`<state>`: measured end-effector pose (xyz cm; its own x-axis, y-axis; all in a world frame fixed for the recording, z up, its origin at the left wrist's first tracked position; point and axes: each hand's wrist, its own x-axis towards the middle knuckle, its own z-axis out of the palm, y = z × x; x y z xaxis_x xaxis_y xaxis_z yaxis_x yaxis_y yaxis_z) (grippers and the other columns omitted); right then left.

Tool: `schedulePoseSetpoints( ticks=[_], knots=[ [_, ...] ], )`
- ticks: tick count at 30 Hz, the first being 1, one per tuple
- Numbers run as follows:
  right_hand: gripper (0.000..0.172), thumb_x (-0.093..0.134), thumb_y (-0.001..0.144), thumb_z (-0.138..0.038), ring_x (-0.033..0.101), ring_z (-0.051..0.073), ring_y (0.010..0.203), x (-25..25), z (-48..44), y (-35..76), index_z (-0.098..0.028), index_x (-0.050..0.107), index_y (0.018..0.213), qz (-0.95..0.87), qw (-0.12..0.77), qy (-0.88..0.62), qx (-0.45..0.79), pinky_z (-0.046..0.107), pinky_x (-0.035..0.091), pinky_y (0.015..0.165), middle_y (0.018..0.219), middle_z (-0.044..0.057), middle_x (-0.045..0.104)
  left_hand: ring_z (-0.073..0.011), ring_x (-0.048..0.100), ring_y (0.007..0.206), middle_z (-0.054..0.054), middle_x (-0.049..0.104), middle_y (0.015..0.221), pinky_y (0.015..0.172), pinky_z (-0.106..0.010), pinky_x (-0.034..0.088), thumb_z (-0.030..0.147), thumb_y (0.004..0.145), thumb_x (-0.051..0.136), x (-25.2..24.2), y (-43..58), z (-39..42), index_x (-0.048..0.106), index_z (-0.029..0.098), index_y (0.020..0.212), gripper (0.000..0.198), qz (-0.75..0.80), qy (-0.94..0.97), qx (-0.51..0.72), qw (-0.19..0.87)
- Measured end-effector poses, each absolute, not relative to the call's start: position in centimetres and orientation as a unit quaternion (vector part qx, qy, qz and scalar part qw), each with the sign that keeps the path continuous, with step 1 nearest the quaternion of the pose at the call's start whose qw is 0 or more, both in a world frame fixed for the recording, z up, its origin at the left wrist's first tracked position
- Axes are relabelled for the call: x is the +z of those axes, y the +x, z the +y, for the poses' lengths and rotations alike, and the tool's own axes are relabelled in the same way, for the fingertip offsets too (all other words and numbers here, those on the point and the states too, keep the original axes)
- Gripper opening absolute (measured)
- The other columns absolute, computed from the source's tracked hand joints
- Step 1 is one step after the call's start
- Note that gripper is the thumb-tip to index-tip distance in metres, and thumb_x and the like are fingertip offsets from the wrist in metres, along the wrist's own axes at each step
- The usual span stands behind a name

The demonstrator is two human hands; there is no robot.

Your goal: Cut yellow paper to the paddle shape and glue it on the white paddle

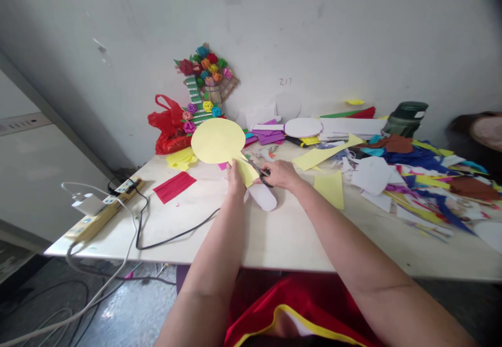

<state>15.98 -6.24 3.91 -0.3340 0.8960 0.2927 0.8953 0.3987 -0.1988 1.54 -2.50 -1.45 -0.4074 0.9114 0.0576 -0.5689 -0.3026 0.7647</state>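
Observation:
Pinched in my left hand (236, 177) is a sheet of yellow paper (218, 140), its upper part a large rounded shape with a narrower strip below. My right hand (280, 173) grips a pair of scissors (263, 173) by the dark handles. The blades reach in at the edge of the paper, just right of my left fingers. Below the paper, a white rounded paper piece (264, 198) shows in part. To the right lies a yellow paper rectangle (329, 189), with a longer yellow strip (327, 152) behind it.
Paper scraps (427, 174) heap up on the right, a dark green bottle (406, 119) behind them. A power strip (104, 208) and black cable (180, 232) lie left. Paper flowers (212, 70) and a red bag (170, 125) stand by the wall. A person's head (476, 132) shows far right.

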Motion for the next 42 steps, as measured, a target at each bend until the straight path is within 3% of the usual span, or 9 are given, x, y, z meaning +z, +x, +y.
schedulePoseSetpoints(
  ticks=[7,12,22,42],
  knots=[
    [0.042,0.054,0.064,-0.063,0.061,0.021,0.083,3.9,-6.0,16.4,-0.028,0.064,0.086,-0.819,0.176,-0.546,0.005,0.029,0.041,0.067,0.084,0.002,0.068,-0.0130,0.059,0.066,-0.001,0.058,0.079,0.064,-0.027,0.051,0.031,0.084,0.046,-0.6,1.8,-3.2,0.049,0.022,0.098,0.018,0.336,0.221,0.778,0.483],
    [0.043,0.055,0.064,-0.063,0.061,0.021,0.083,4.1,-6.3,16.2,-0.028,0.064,0.086,-0.825,0.163,-0.540,0.004,0.029,0.042,0.068,0.083,0.002,0.068,-0.0142,0.059,0.067,-0.002,0.058,0.079,0.067,-0.030,0.051,0.029,0.086,0.042,-0.2,1.9,-3.5,0.049,0.022,0.095,0.013,0.333,0.216,0.782,0.481],
    [0.036,0.058,0.066,-0.055,0.061,0.020,0.083,4.2,-6.3,16.4,-0.027,0.065,0.087,-0.822,0.170,-0.543,0.010,0.027,0.040,0.066,0.084,0.001,0.068,-0.0148,0.059,0.069,-0.002,0.057,0.081,0.070,-0.032,0.051,0.032,0.084,0.046,-0.8,1.6,-3.0,0.049,0.023,0.098,0.017,0.336,0.209,0.779,0.487],
    [0.035,0.055,0.067,-0.056,0.060,0.018,0.080,4.2,-6.3,16.6,-0.029,0.064,0.088,-0.834,0.155,-0.528,0.025,0.026,0.040,0.065,0.082,0.000,0.067,-0.0160,0.059,0.070,-0.002,0.056,0.080,0.071,-0.035,0.050,0.034,0.084,0.044,-1.1,1.3,-2.5,0.047,0.023,0.102,0.021,0.339,0.192,0.777,0.494]
  ],
)
